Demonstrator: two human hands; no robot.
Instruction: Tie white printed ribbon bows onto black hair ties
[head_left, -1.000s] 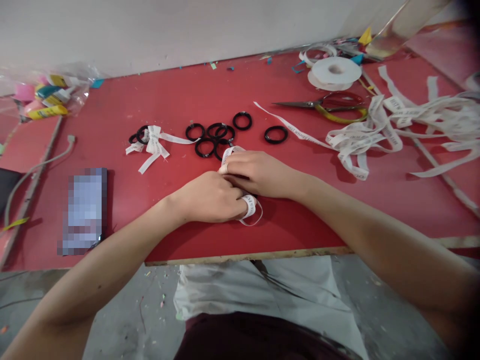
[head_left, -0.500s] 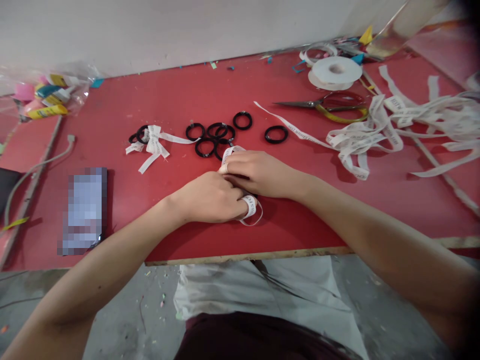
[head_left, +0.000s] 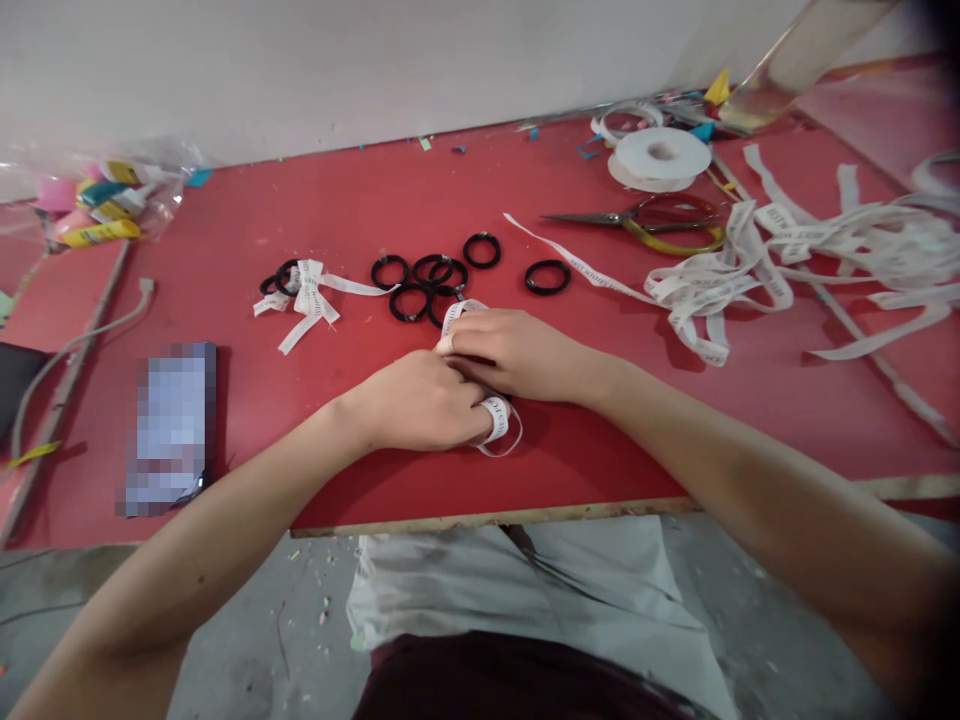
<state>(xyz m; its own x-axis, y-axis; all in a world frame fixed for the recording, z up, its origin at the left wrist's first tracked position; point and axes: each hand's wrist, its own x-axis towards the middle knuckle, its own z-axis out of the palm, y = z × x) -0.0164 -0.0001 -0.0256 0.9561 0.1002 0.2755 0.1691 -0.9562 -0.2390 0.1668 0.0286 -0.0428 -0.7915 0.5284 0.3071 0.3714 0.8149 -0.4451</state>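
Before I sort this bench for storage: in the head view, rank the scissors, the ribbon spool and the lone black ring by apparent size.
1. Scissors, longest.
2. Ribbon spool; it lies farthest back, so it may look undersized.
3. Lone black ring, clearly smallest.

You have two hands on the red table point(head_left: 375, 200): left hand point(head_left: 420, 400), right hand point(head_left: 517, 350). Beyond the right hand lie six loose black rings point(head_left: 409, 302). Left of them sits one finished bow point(head_left: 307, 290). Right of the rings are one pair of scissors point(head_left: 645, 215) and one spool point(head_left: 660, 153).
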